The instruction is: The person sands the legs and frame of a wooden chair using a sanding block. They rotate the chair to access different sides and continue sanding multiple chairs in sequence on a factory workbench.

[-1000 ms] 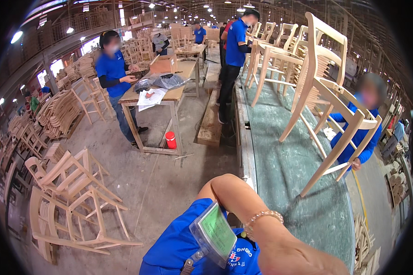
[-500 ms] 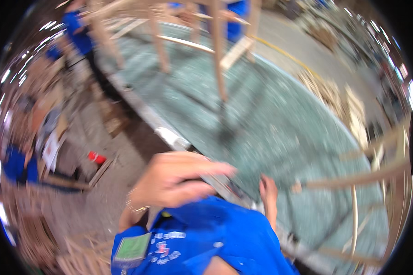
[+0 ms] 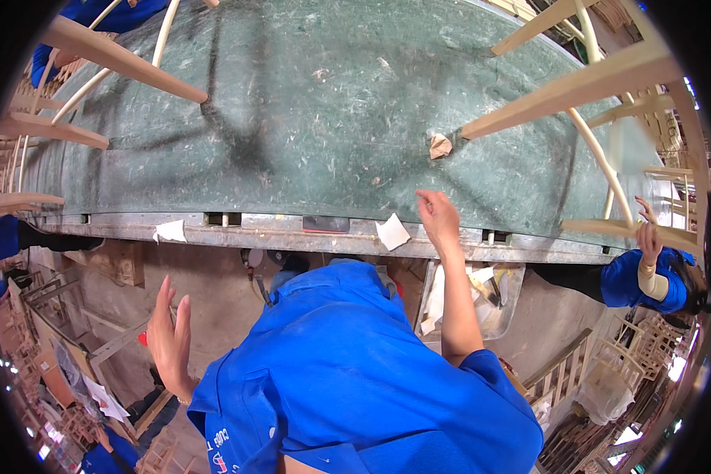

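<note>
My right hand (image 3: 439, 218) hovers over the near edge of the green-topped table (image 3: 324, 103), fingers stretched out and holding nothing. A small crumpled tan piece (image 3: 440, 145), perhaps paper or sandpaper, lies just beyond it. Close to that piece is the foot of a wooden chair leg (image 3: 545, 107). Nearest to my right wrist, a white scrap (image 3: 393, 232) rests on the table's metal edge. My left hand (image 3: 171, 336) is off the table at my left side, its thumb and fingers apart and nothing in it.
More wooden chair legs (image 3: 126, 59) stand at the left end of the table. Another white scrap (image 3: 170, 231) lies on the left edge. Below the table edge is a clear plastic bin (image 3: 505, 304) with scraps. A person in blue (image 3: 648, 280) stands at the right.
The view has swung round and now faces the table squarely. My left hand has moved away from the table edge to my left side. My right hand still reaches toward the table.
</note>
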Demonstrator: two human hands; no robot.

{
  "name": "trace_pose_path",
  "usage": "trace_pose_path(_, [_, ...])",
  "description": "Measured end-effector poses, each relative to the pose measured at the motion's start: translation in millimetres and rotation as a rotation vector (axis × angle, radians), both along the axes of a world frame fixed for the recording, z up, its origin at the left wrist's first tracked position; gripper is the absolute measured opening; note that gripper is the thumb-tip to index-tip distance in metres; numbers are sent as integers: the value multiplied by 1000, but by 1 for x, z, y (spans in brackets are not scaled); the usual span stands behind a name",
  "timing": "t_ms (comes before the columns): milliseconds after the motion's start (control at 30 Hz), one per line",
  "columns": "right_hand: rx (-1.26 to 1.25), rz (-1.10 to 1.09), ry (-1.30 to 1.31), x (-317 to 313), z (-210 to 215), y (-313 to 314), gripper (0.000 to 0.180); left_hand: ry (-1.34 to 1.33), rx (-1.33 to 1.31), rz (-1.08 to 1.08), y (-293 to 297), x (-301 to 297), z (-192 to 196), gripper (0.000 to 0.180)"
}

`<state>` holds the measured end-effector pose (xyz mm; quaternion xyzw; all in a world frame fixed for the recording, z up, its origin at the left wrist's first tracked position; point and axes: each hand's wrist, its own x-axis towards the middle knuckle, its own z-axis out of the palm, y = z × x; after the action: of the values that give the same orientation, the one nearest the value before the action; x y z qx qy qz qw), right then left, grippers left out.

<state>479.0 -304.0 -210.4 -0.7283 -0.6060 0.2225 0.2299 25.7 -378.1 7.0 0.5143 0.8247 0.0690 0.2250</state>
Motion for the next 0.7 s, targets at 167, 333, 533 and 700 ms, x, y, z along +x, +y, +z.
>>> trace_pose_path(167, [-25,61,55,-25,-13,-12,9,-69,26,-53,20,33,7,50])
trace_pose_path(333, [96,67,87,-41,-21,-4,10,-62,37,-149,26,33,-6,49])
trace_pose_path(533, [357,-74,-83,1,-27,64,35,-7,-4,-144,24,40,-3,48])
trace_pose_path(700, [378,-251,-283,53,-55,128,37,-35,2,-185,33,43,0,49])
